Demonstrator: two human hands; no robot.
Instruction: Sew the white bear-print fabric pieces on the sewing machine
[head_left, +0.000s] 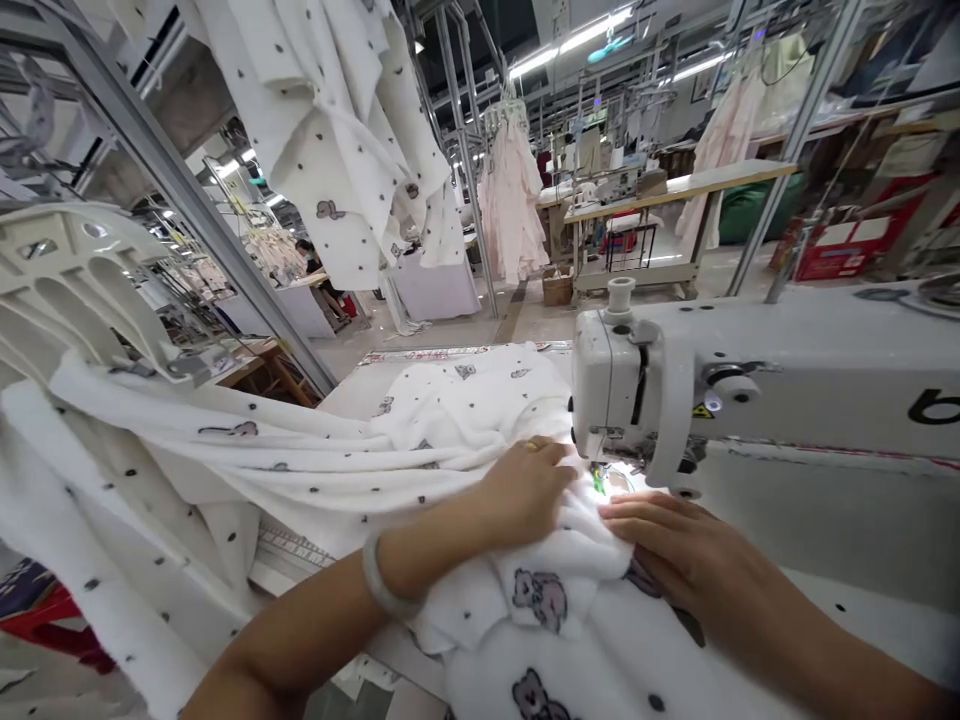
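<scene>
My left hand [525, 490] lies flat on white fabric [420, 450] printed with small grey bears and dots, its fingers stretched toward the needle area. A pale bangle sits on that wrist and a ring on one finger. My right hand [667, 545] rests flat on the same fabric just right of the presser foot [598, 480], fingers extended and together. Both hands press the cloth down under the head of the white sewing machine [675, 390]. The needle itself is mostly hidden by glare from the machine's light.
The fabric trails left over a white plastic stand [82, 280] and off the table edge. More matching garments [337, 130] hang overhead; pink ones [514, 200] hang farther back. Metal poles [187, 200], other sewing tables [675, 190] and a red box [847, 245] fill the workshop behind.
</scene>
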